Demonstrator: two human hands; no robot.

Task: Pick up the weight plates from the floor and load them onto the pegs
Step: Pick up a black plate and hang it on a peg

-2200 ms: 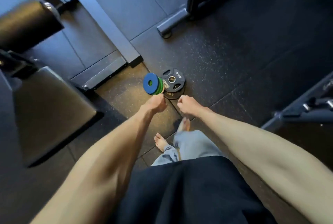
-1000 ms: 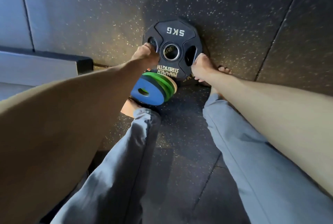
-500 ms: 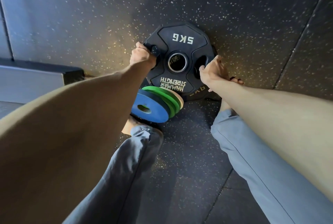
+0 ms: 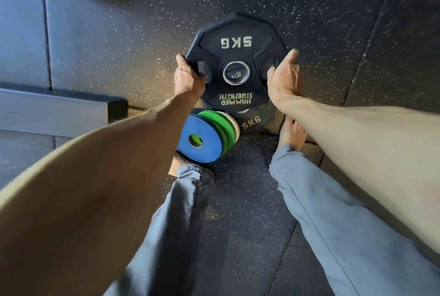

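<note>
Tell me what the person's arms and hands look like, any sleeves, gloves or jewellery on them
Both arms are bare all the way up the frame, with no sleeve in view. The left hand and right hand wear no gloves, and no watch, wristband or ring shows. The legs below are in grey-blue trousers.

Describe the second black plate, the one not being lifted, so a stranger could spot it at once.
Start at the speckled rubber floor between the person's bare feet. There lies a small stack led by a blue disc with green discs behind it. Just right of that stack, lying low under the raised black plate held in both hands, is the second black plate: mostly covered, showing only a gold "5KG".
</note>
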